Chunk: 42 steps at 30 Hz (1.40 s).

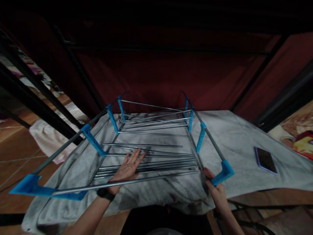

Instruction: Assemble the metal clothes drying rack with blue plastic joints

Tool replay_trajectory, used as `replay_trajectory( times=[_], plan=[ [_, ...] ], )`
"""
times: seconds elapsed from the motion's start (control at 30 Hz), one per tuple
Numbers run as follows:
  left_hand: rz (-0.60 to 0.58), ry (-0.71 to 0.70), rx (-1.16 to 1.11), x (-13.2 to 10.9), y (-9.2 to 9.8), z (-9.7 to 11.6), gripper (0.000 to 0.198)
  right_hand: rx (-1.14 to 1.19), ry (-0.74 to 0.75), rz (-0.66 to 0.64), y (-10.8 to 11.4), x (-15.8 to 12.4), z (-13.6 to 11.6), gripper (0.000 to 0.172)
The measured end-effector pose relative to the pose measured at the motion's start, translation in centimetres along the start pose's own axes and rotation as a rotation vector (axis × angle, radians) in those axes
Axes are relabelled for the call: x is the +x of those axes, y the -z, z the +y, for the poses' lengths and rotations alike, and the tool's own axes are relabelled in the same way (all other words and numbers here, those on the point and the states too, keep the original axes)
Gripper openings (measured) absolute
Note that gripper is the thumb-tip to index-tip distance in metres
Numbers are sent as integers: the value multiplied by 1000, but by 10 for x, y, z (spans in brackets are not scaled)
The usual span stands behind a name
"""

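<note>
A metal rack frame (156, 130) with grey rods and blue plastic connectors rests over a grey cloth (239, 140). Loose grey rods (156, 164) lie in a bundle on the cloth under the frame. My left hand (127, 169) lies flat on these rods, fingers stretched out and apart, palm down. A dark watch sits on that wrist. My right hand (216, 191) is closed around the frame's near right corner, just below the blue corner connector (223, 173).
A phone (265, 160) lies on the grey cloth to the right. Dark red fabric walls and black poles stand behind. A pale towel (49, 137) lies on the tiled floor at left. Colourful fabric shows at far right.
</note>
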<state>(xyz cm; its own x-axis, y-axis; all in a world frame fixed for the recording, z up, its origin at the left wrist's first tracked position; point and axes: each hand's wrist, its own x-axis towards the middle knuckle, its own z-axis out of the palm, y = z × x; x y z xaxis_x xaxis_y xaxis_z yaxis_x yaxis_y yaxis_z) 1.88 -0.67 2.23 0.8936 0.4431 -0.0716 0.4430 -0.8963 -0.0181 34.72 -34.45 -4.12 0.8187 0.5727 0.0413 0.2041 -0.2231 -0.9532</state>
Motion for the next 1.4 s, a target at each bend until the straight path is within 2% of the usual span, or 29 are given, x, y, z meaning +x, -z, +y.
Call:
replay_trajectory(
  times=[0.1, 0.23, 0.4, 0.57, 0.7, 0.83, 0.9, 0.97, 1.03, 1.13, 1.2, 1.3, 1.4],
  plan=[
    [-90, 22, -60, 33, 4, 12, 101, 7, 3, -6, 1, 0, 5, 46],
    [-139, 144, -144, 66, 2, 21, 99, 5, -23, -35, 5, 1, 20, 49],
    [-65, 178, -183, 94, -6, 21, 83, 0, -40, -29, 4, 4, 33, 56],
    [-36, 137, -117, 119, 0, 16, 66, -19, -49, -61, 4, 5, 38, 54],
    [28, 113, -5, 128, 3, 23, 55, -49, -63, -46, 3, 4, 36, 56],
    [32, 64, 29, 119, -10, 39, 49, -57, -35, -2, -3, 3, 26, 51],
    [80, 23, 48, 113, -17, 40, 54, -60, -20, 12, -5, 2, 21, 51],
    [144, 56, 62, 111, -17, 34, 67, -60, -18, 15, -6, 2, 19, 52],
    [142, 176, 36, 116, -12, 21, 86, -57, -18, 10, -7, 2, 19, 51],
    [-15, 340, -79, 133, 4, -5, 108, -56, -8, -5, -6, 3, 24, 50],
    [-120, 376, -131, 146, 14, -22, 117, -62, -10, -7, -6, 6, 29, 49],
    [-151, 326, -84, 159, 23, -44, 120, -64, -32, -25, -3, 12, 36, 50],
    [-126, 222, -15, 161, 23, -54, 103, -41, -52, -70, -1, 17, 43, 53]
  ],
)
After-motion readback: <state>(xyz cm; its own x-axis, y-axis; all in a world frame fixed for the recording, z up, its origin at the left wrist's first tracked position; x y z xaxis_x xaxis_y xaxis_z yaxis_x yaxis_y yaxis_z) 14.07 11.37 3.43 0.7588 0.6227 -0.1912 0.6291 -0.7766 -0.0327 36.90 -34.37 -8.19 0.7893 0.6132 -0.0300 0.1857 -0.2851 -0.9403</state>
